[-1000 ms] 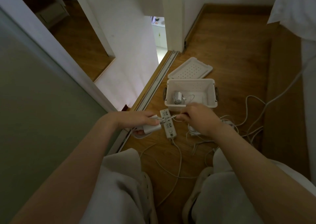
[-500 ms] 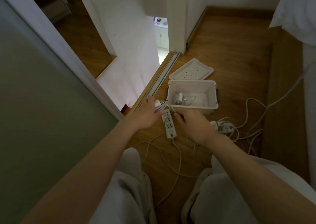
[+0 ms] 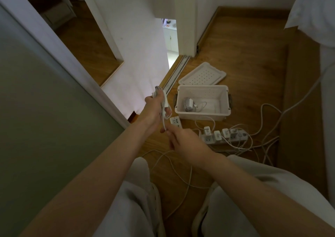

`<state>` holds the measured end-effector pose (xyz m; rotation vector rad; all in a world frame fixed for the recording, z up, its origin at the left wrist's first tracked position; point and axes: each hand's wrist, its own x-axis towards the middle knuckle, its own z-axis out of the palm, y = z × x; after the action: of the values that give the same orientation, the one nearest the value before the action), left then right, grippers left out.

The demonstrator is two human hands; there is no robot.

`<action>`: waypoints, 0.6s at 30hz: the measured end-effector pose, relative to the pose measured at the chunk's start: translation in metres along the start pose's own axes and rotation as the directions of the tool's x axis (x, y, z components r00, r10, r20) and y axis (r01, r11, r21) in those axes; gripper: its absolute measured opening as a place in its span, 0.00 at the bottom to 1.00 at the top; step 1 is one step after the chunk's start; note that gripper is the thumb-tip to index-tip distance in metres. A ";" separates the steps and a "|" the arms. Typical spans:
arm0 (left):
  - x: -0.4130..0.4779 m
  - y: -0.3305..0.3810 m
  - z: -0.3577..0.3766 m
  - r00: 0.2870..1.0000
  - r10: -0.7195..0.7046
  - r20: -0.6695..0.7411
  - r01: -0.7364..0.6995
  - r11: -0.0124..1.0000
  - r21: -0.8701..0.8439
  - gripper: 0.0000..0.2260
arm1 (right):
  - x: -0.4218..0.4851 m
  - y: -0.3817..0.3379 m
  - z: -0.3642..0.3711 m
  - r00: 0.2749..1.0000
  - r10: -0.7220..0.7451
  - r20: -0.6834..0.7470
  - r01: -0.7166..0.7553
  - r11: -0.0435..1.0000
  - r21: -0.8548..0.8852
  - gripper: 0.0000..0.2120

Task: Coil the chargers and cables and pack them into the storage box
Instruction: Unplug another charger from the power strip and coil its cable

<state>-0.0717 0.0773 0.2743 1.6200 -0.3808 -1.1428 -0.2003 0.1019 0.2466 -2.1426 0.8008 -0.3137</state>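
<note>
- The left hand (image 3: pixel 154 108) gripped a white charger (image 3: pixel 165 104), its thin white cable (image 3: pixel 164 123) dangling.
- The right hand (image 3: pixel 183 142), at its 5 o'clock, pinched that cable.
- The open white plastic storage box (image 3: pixel 199 116) sat on the wooden floor (image 3: pixel 244 64) at the left hand's 3 o'clock, holding a coiled white charger (image 3: pixel 188 104).

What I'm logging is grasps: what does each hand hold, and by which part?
The left hand grips the white charger around its body; the right hand pinches its cable at the bottom of the hanging loop.
</note>
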 end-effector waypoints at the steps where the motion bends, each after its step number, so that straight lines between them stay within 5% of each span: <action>1: -0.003 0.001 0.002 0.999 -0.014 0.050 0.020 0.992 -0.123 0.16 | 0.000 0.000 0.001 1.000 -0.003 0.019 0.003 1.000 0.004 0.12; 5: -0.011 0.008 0.004 0.984 -0.022 0.179 0.091 0.919 -0.383 0.15 | 0.001 0.006 -0.002 0.998 0.022 0.053 -0.021 1.000 -0.016 0.13; 8: -0.014 0.013 0.000 0.955 -0.002 0.297 0.133 0.897 -0.422 0.14 | 0.003 0.019 -0.007 0.998 0.054 0.016 -0.052 0.994 -0.094 0.12; 14: -0.012 0.017 -0.009 0.883 -0.051 0.467 0.191 0.947 -0.259 0.16 | 0.011 0.036 -0.019 0.995 0.097 0.036 -0.086 0.970 -0.228 0.16; 18: -0.017 0.022 -0.019 0.820 -0.111 0.562 0.024 0.987 0.159 0.18 | 0.015 0.050 -0.026 0.997 0.064 0.031 -0.052 0.955 -0.292 0.19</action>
<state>-0.0577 0.0919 0.3008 1.3900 -0.8149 -1.6894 -0.2227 0.0524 0.2242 -2.3852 0.9324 -0.1266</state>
